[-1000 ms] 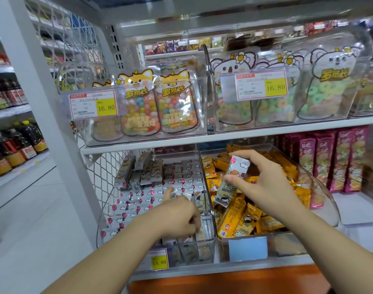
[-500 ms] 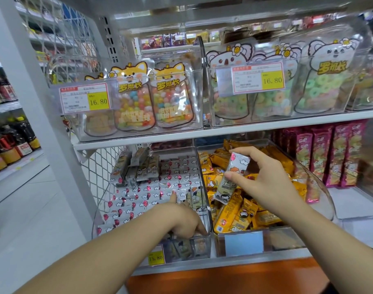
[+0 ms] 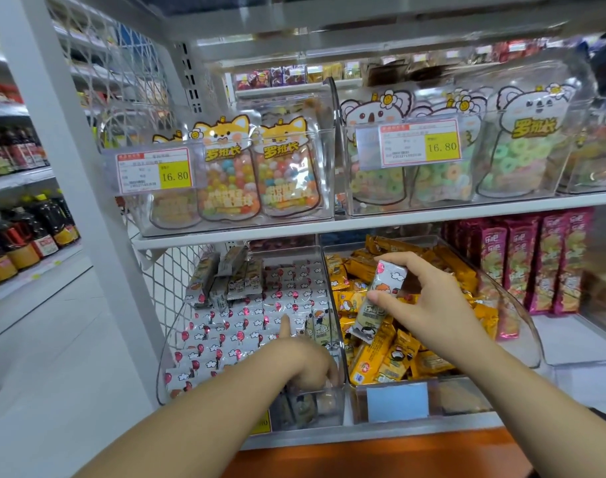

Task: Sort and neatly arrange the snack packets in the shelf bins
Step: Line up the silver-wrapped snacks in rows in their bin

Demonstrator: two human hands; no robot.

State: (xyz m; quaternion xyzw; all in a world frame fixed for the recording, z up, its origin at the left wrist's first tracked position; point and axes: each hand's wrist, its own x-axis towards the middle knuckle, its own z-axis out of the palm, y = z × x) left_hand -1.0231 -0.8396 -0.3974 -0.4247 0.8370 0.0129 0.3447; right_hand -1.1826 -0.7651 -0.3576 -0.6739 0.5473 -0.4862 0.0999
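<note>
Grey packet [image 3: 377, 305] sits pinched in right hand [image 3: 429, 312] over the yellow-packet bin [image 3: 522, 336]. Left hand [image 3: 305, 363] curls into front-right corner of grey-packet bin [image 3: 170, 343]; grip unclear. Slot it upright beside that hand, label fwd, w/o toppling neighbours.

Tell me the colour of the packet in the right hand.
The packet is silver-grey with white clouds and a red balloon; head view.

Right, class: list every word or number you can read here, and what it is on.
"16.80": left price tag
"16.80": right price tag
"罗班长": candy bags
"乐吧": pink packets, also the grey packet in the right hand
Small print on both tags: blurred.
</note>
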